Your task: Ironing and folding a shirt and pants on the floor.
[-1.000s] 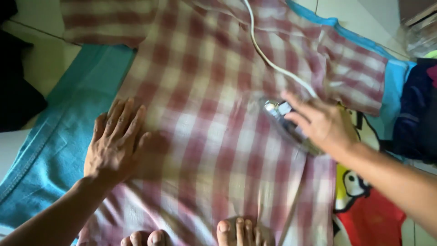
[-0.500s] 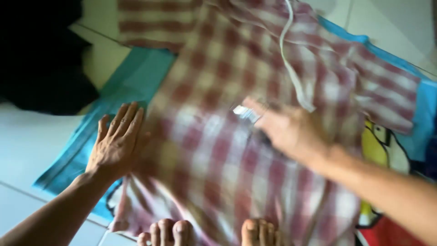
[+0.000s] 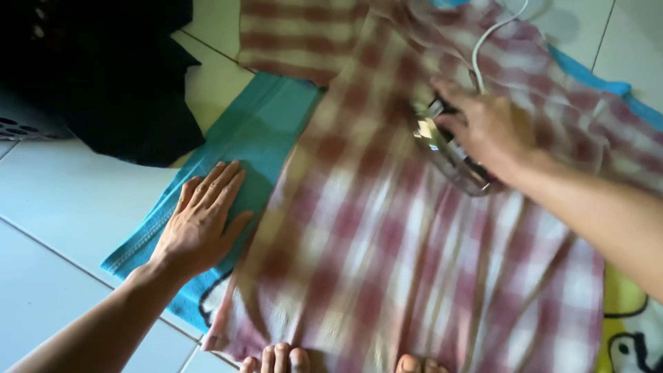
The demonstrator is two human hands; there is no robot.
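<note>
A red-and-white checked shirt [image 3: 387,228] lies spread flat on a blue towel [image 3: 248,138] on the floor. My right hand [image 3: 483,128] grips a metal clothes iron [image 3: 445,152] that rests on the shirt's upper part, its white cord [image 3: 483,48] running off toward the top. My left hand [image 3: 204,221] lies flat with fingers together on the blue towel, just beside the shirt's left edge. My toes [image 3: 280,359] show at the bottom edge, on the shirt's hem.
A pile of black cloth [image 3: 110,76] lies on the white tiled floor [image 3: 62,228] at the upper left. The towel shows a yellow and white cartoon print [image 3: 632,324] at the lower right.
My right hand has pushed the iron up the shirt, away from me. My left hand has slid off the shirt's edge onto the blue towel. The camera view has shifted to the left.
</note>
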